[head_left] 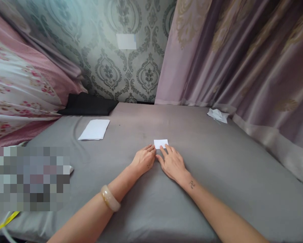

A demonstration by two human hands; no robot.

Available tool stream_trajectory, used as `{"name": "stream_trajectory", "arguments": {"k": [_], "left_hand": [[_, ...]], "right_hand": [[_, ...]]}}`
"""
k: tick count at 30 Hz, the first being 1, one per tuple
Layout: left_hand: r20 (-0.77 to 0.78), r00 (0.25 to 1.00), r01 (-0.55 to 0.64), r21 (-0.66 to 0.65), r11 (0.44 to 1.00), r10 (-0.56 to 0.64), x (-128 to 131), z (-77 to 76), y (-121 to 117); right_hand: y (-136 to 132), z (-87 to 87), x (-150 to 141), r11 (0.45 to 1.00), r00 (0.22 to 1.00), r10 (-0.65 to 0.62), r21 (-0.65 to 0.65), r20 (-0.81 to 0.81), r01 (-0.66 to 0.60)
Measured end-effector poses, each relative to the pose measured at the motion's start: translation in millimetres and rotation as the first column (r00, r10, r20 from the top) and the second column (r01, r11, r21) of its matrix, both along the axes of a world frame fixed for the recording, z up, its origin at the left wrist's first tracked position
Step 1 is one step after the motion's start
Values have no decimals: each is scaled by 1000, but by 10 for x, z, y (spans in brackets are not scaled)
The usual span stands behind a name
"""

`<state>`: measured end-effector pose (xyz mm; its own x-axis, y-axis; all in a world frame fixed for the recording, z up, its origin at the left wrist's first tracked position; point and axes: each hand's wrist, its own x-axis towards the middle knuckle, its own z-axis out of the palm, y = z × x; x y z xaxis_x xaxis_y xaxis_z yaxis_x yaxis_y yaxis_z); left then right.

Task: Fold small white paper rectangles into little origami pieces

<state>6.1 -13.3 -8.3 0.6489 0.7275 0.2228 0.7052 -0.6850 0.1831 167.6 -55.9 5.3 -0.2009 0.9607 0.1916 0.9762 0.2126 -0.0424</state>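
Note:
A small white piece of paper (160, 143), a rectangle, lies on the grey cloth surface in front of me. My left hand (144, 158) is at its lower left corner, fingers pressed together and curled downward; its thumb is hidden. Spread fingers of my right hand (173, 161) rest flat on the lower edge of the paper, with the thumb pointing toward my left hand. A pale bangle (110, 198) circles my left forearm.
A stack of white paper sheets (95, 130) lies to the left, before a folded black cloth (89, 104). Crumpled white paper (218, 115) sits at the far right. Curtains (192, 60) hang at both sides. A yellow strip (8, 220) lies near left, beside a blurred-out area.

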Motion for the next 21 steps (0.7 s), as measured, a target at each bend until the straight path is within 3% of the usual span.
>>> {"name": "stream_trajectory", "arguments": {"k": [5,9,14,21], "left_hand": [[59,998,-6,-26,1000,8,-42,59,-11],[179,975,-110,-136,985,134,25,135,75],[338,832,-301,-391,870,440,196,80,263],[373,733,-363,-491,792,568,223,-39,330]], "right_hand": [[17,6,41,995,996,-94,-13,9,94],[56,42,98,993,994,-112,-27,9,112],[60,65,151,998,998,-51,-25,-31,50],[72,40,115,999,995,43,-28,-87,-46]]}}
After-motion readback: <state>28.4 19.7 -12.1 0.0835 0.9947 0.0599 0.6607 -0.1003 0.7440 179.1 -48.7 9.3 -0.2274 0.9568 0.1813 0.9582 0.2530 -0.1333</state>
